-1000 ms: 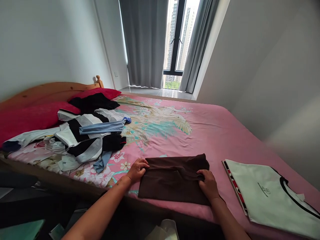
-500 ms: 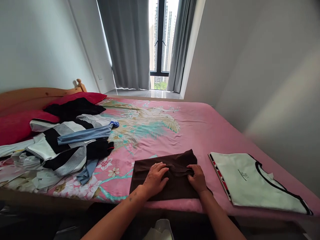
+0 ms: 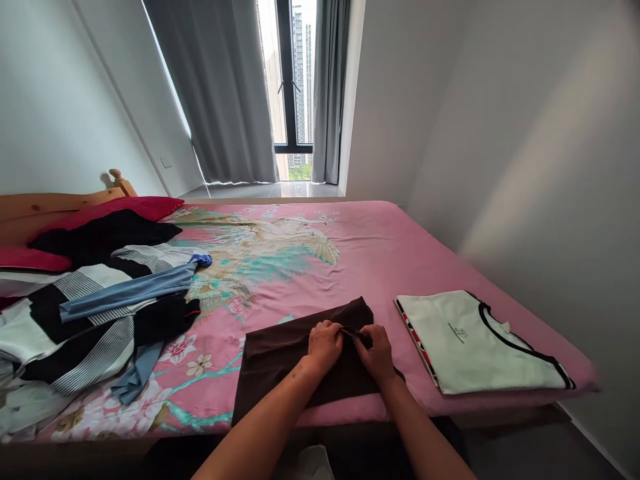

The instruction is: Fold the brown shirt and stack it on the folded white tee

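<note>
A dark brown garment [image 3: 285, 360], folded into a rough rectangle, lies at the near edge of the bed. On its right half my left hand [image 3: 326, 343] and my right hand [image 3: 374, 350] are close together. Both have their fingers closed, pinching a gathered bit of the brown cloth between them. The kind of garment cannot be made out. Just to the right of my right hand lies a stack of folded clothes, topped by a white T-shirt [image 3: 450, 347] with black neck trim and small print.
The bed [image 3: 370, 247] has a pink floral sheet. At left lies a heap of loose clothes [image 3: 110, 320], black, white and blue, beside red pillows [image 3: 155, 207]. Walls stand at both sides; a window with grey curtains [image 3: 215, 87] is beyond.
My left hand has moved right, from lying spread on the cloth to pinching it beside my right hand. The view has turned slightly to the right.
</note>
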### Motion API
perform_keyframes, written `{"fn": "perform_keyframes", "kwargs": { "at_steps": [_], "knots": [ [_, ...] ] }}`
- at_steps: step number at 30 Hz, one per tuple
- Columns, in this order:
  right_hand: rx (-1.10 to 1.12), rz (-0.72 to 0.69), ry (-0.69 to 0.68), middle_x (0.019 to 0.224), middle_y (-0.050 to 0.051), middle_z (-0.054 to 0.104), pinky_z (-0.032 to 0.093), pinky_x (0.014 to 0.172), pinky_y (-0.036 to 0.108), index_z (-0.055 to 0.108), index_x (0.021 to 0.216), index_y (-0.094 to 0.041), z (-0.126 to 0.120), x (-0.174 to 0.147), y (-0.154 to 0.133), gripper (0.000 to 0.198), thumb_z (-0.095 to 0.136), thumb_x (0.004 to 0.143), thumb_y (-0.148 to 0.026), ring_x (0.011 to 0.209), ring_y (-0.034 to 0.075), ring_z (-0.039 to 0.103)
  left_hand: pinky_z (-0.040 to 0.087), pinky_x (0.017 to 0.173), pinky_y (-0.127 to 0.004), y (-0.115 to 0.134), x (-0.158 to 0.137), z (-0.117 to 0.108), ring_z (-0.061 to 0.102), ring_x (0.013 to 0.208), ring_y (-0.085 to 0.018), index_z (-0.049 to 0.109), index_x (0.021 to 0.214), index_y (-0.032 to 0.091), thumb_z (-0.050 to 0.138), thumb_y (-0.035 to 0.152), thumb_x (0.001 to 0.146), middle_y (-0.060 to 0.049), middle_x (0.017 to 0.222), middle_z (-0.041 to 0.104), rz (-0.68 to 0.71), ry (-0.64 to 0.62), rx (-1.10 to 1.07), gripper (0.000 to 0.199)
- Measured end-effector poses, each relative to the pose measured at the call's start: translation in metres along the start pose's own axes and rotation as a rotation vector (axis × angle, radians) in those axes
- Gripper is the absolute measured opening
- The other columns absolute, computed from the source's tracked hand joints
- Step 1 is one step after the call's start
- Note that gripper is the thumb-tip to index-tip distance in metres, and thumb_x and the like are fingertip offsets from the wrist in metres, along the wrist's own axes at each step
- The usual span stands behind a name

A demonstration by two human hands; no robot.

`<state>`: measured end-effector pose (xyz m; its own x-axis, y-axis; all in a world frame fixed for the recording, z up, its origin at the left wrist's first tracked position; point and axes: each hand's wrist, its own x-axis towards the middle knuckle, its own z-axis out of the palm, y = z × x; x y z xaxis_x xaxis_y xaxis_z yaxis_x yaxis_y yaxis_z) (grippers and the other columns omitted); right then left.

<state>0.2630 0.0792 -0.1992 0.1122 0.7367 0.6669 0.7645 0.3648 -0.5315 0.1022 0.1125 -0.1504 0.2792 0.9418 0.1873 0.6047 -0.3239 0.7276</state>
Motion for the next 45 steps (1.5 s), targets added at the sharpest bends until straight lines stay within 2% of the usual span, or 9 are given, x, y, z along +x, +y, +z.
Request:
{"fn": "perform_keyframes", "kwargs": {
  "at_steps": [5,11,16,21,26,31,36,40,45],
  "knots": [
    [0.005,-0.124,-0.145,0.074,0.003,0.056,0.041,0.077,0.035,0.055,0.075,-0.020,-0.005,0.002,-0.007,0.015,0.051,0.086,-0.029,0.078,0.018,0.051,0.048,0.080,-0.032,-0.014,0.013,-0.006,0.061,0.089,-0.020,0.064,0.107,0.018,0.033,0.040,0.092,-0.005,0.096,0.068,-0.080,0.072,-0.242,0.041],
    [-0.104,-0.329,-0.583,0.129,0.007,0.053,0.030,0.104,0.042,0.048,0.127,-0.022,0.000,0.025,-0.029,0.041,0.046,0.087,-0.027,0.124,0.023,0.040,0.048,0.083,-0.032,-0.014,0.013,-0.023,0.061,0.091,-0.021,0.070,0.100,0.017,0.049,0.045,0.085,-0.004,0.095,0.069,-0.005,0.041,-0.413,0.038],
    [-0.185,-0.285,-0.734,0.136,0.006,0.047,0.014,0.111,0.050,0.037,0.138,-0.028,0.009,0.050,-0.021,0.047,0.037,0.091,-0.034,0.130,0.023,0.034,0.047,0.087,-0.033,-0.017,0.006,-0.028,0.060,0.095,-0.021,0.073,0.091,0.020,0.054,0.045,0.082,-0.006,0.099,0.066,0.070,-0.004,-0.454,0.032],
    [-0.374,-0.108,-0.758,0.144,0.009,0.035,0.001,0.107,0.063,0.037,0.138,-0.028,0.004,0.060,0.022,0.047,0.035,0.091,-0.032,0.136,0.029,0.023,0.042,0.099,-0.037,-0.023,-0.009,-0.024,0.055,0.111,-0.022,0.073,0.098,0.026,0.054,0.036,0.084,-0.007,0.115,0.063,0.172,-0.143,-0.256,0.025],
    [-0.403,-0.120,-0.765,0.147,0.004,0.030,-0.004,0.106,0.063,0.038,0.137,-0.033,0.000,0.055,0.034,0.049,0.035,0.088,-0.025,0.138,0.030,0.015,0.019,0.106,-0.061,-0.017,-0.027,-0.023,0.040,0.127,-0.029,0.063,0.115,0.035,0.060,0.025,0.077,-0.006,0.133,0.052,0.288,-0.299,0.196,0.039],
    [-0.458,-0.015,-0.730,0.150,0.004,0.024,0.001,0.107,0.061,0.040,0.136,-0.029,0.001,0.049,0.036,0.053,0.038,0.083,-0.021,0.139,0.030,0.009,0.006,0.107,-0.064,-0.007,-0.029,-0.036,0.037,0.130,-0.030,0.058,0.121,0.033,0.061,0.036,0.078,-0.007,0.135,0.051,0.277,-0.356,0.159,0.043],
    [-0.329,0.023,-0.483,0.138,0.005,0.045,0.017,0.110,0.051,0.053,0.125,-0.024,-0.010,0.047,0.052,0.049,0.039,0.079,-0.015,0.132,0.025,0.030,0.024,0.110,-0.050,-0.020,-0.007,-0.037,0.057,0.112,-0.019,0.063,0.110,0.025,0.039,0.015,0.086,-0.004,0.112,0.066,0.241,-0.083,0.060,0.035],
    [-0.284,0.071,-0.206,0.117,0.015,0.058,0.027,0.106,0.046,0.059,0.112,-0.012,-0.015,0.058,0.041,0.038,0.031,0.086,-0.018,0.116,0.024,0.046,0.034,0.107,-0.045,-0.034,0.009,-0.027,0.057,0.112,-0.020,0.064,0.107,0.021,0.038,0.006,0.080,-0.006,0.114,0.066,0.262,-0.090,0.158,0.041],
    [-0.196,-0.099,-0.337,0.122,0.006,0.057,0.026,0.109,0.039,0.055,0.116,-0.021,0.011,0.064,-0.017,0.036,0.030,0.092,-0.028,0.120,0.018,0.044,0.029,0.109,-0.047,-0.038,0.007,-0.015,0.044,0.126,-0.024,0.058,0.120,0.019,0.037,0.011,0.084,-0.010,0.130,0.055,0.238,-0.118,0.344,0.042]
  ]
}}
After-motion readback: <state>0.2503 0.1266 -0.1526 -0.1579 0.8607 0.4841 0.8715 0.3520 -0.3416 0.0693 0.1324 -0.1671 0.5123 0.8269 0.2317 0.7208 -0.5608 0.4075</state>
